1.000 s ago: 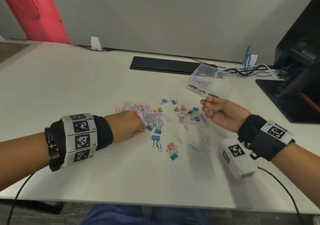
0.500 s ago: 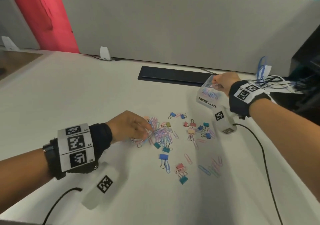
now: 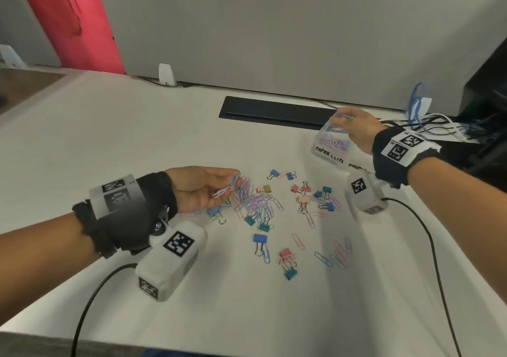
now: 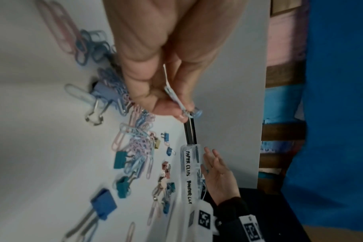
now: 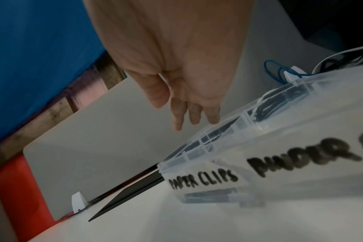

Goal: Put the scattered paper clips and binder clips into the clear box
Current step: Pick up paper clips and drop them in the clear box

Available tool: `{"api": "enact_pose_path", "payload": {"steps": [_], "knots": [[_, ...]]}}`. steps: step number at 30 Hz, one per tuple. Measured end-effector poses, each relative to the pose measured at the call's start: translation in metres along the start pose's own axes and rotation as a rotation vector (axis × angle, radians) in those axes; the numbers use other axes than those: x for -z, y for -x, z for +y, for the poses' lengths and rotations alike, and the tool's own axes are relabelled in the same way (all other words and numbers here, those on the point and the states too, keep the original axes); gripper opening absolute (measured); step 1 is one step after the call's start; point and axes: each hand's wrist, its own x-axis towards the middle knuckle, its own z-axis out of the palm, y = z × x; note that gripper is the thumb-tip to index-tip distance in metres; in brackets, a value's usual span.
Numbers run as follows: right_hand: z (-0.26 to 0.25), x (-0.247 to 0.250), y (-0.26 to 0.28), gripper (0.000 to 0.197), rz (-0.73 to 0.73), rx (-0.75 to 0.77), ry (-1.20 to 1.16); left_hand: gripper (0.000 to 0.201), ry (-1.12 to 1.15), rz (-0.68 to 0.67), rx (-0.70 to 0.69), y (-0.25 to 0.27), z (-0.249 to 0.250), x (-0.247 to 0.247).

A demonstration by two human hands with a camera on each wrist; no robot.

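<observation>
Pastel paper clips (image 3: 255, 201) and small coloured binder clips (image 3: 303, 190) lie scattered across the white desk (image 3: 109, 137). My left hand (image 3: 203, 189) is lifted just left of the pile, palm turned up, pinching a few paper clips (image 3: 229, 186) between thumb and fingers (image 4: 182, 99). The clear box (image 3: 332, 142), labelled "PAPER CLIPS" and "BINDER CLIPS" (image 5: 203, 178), stands at the back right with paper clips inside its left compartment. My right hand (image 3: 354, 126) hovers over that box, fingers (image 5: 194, 114) straight and spread, holding nothing.
A black cable slot (image 3: 274, 109) runs along the back of the desk by the grey partition (image 3: 274, 41). Tangled cables (image 3: 439, 123) and dark equipment (image 3: 488, 96) lie behind the box at right. Wrist-camera cords (image 3: 428, 247) trail over the desk front.
My left hand rose from the pile and turned palm up with paper clips pinched. My right hand travelled from the pile to the box and spread its fingers over it.
</observation>
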Motion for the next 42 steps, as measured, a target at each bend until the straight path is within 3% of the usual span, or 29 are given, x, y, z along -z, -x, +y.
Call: {"api": "enact_pose_path", "payload": {"steps": [3, 5, 8, 10, 11, 13, 15, 19, 21, 24, 27, 29, 31, 34, 37, 42], "knots": [[-0.007, -0.003, 0.011, 0.035, -0.011, 0.049, -0.048, 0.023, 0.046, 0.006, 0.029, 0.001, -0.001, 0.001], [-0.008, -0.001, 0.031, 0.028, -0.084, 0.138, 0.04, 0.023, 0.067, 0.004, 0.049, 0.003, -0.004, 0.003], [-0.005, 0.01, 0.078, 0.017, -0.403, 0.237, 0.426, 0.027, 0.154, -0.012, 0.074, 0.004, -0.008, 0.004], [0.004, 0.013, 0.108, 0.017, -0.629, 0.178, 0.712, 0.029, 0.24, -0.031, 0.094, 0.004, -0.009, 0.005], [0.01, 0.013, 0.122, 0.026, -0.691, 0.143, 0.815, 0.029, 0.273, -0.035, 0.102, 0.003, -0.01, 0.005], [0.022, 0.009, 0.144, 0.057, -0.701, 0.094, 0.944, 0.028, 0.308, -0.023, 0.11, 0.002, -0.01, 0.006], [0.033, 0.002, 0.159, 0.073, -0.667, 0.07, 0.97, 0.024, 0.304, -0.004, 0.113, 0.002, -0.011, 0.005], [0.044, -0.011, 0.17, 0.067, -0.581, 0.071, 0.911, 0.009, 0.299, -0.018, 0.09, 0.005, -0.009, 0.003], [0.046, -0.015, 0.17, 0.056, -0.553, 0.104, 0.897, 0.019, 0.238, -0.026, 0.067, 0.003, -0.006, 0.004], [0.046, -0.018, 0.169, 0.037, -0.528, 0.148, 0.887, 0.04, -0.011, 0.001, 0.03, 0.005, 0.0, 0.003], [0.047, -0.022, 0.17, 0.013, -0.507, 0.214, 0.879, 0.043, -0.664, -0.005, -0.101, 0.012, -0.005, -0.002], [0.048, -0.025, 0.171, 0.01, -0.496, 0.246, 0.859, 0.035, -1.155, -0.047, -0.216, 0.018, -0.016, -0.005], [0.048, -0.026, 0.171, 0.012, -0.499, 0.25, 0.813, 0.018, -1.413, -0.106, -0.256, 0.023, -0.024, -0.008], [0.048, -0.028, 0.171, 0.016, -0.522, 0.244, 0.733, 0.031, -1.582, -0.088, -0.27, 0.021, -0.027, -0.011], [0.05, -0.027, 0.172, 0.017, -0.535, 0.227, 0.673, 0.02, -1.664, -0.086, -0.306, 0.016, -0.026, -0.013], [0.051, -0.02, 0.172, 0.02, -0.532, 0.185, 0.574, 0.019, -1.768, -0.167, -0.199, 0.012, -0.023, -0.014]]}}
